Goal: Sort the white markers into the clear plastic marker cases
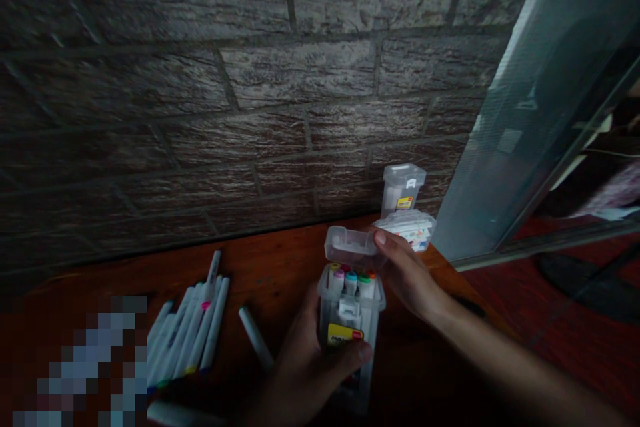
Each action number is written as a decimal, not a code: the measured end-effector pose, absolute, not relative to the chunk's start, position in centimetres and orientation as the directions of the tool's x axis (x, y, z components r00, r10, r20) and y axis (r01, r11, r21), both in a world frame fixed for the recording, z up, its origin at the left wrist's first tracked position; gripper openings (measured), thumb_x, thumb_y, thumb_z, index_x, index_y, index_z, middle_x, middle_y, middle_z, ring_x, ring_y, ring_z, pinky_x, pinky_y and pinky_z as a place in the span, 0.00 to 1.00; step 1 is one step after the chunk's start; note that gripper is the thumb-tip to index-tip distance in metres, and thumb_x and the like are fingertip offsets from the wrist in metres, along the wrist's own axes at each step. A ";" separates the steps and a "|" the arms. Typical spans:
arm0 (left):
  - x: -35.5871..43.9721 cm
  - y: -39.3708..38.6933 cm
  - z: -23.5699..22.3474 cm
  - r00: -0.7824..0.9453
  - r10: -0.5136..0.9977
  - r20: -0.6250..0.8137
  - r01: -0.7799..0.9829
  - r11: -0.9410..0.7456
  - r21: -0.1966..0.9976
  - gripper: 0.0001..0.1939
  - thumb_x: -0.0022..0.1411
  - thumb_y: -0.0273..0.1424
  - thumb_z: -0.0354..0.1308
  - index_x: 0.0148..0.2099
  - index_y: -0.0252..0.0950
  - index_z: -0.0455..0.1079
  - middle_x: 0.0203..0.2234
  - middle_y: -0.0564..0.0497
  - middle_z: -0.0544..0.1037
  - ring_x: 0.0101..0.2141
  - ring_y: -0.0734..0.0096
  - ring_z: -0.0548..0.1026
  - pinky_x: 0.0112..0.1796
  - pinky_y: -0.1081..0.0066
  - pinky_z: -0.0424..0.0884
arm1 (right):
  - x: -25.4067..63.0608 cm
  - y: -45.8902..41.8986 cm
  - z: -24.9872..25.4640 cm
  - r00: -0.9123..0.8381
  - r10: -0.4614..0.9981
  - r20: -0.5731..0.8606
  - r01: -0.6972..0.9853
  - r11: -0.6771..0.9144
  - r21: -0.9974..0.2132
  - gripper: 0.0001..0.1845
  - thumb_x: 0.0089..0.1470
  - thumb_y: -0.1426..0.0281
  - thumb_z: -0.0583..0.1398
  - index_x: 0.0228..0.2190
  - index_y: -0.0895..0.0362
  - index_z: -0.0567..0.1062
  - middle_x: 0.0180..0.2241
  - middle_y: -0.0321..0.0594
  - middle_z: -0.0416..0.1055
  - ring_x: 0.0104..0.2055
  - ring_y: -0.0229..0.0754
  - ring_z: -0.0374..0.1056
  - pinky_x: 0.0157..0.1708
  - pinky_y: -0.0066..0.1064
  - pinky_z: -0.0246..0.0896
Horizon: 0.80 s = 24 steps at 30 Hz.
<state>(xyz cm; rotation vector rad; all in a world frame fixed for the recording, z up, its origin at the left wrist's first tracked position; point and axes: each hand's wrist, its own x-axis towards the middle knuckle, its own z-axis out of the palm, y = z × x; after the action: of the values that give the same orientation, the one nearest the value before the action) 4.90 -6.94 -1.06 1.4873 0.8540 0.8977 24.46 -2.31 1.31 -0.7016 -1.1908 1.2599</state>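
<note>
Brick wall point(300, 73), wooden table point(280, 260); hands point(320, 367) on clear marker case point(350, 327), lid point(347, 245) raised

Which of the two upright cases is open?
The case in the left hand: the right hand touches its raised lid, and marker caps show. The rear case has its lid shut.

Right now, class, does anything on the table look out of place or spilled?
Yes: one marker lies apart near the left hand, slanting opposite to the row of markers. It looks strayed. No spill shows, though pixelation hides the lower left.
</note>
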 end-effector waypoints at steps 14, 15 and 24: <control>5.1 -7.2 -1.6 0.471 0.876 0.102 -0.038 -0.096 0.995 0.29 0.63 0.42 0.69 0.61 0.41 0.64 0.48 0.46 0.81 0.43 0.58 0.79 0.43 0.64 0.74 | 25.2 -3.6 1.5 -0.212 0.917 0.338 -0.130 0.317 -0.940 0.26 0.63 0.47 0.61 0.48 0.54 0.82 0.45 0.43 0.80 0.48 0.51 0.74 0.46 0.38 0.67; 5.1 -7.2 -1.6 0.478 0.873 0.095 -0.053 -0.079 0.995 0.30 0.62 0.42 0.69 0.62 0.41 0.64 0.48 0.46 0.81 0.43 0.58 0.79 0.43 0.64 0.74 | 25.2 -3.6 1.4 -0.212 0.917 0.337 -0.130 0.315 -0.940 0.25 0.63 0.48 0.61 0.49 0.53 0.82 0.46 0.44 0.80 0.49 0.52 0.74 0.46 0.37 0.67; 5.3 -7.2 -1.6 0.452 0.886 0.100 -0.048 -0.088 0.995 0.30 0.59 0.41 0.72 0.59 0.42 0.66 0.44 0.47 0.82 0.44 0.55 0.80 0.44 0.63 0.75 | 25.4 -4.1 0.9 -0.253 0.912 0.324 -0.107 0.307 -0.946 0.24 0.63 0.49 0.61 0.51 0.51 0.80 0.49 0.44 0.78 0.45 0.48 0.74 0.39 0.35 0.67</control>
<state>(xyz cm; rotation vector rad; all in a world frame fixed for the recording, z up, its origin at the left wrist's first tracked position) 5.29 -7.18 -1.55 1.4469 0.7892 0.9326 25.35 -4.07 0.92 -0.7782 -1.4886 1.1789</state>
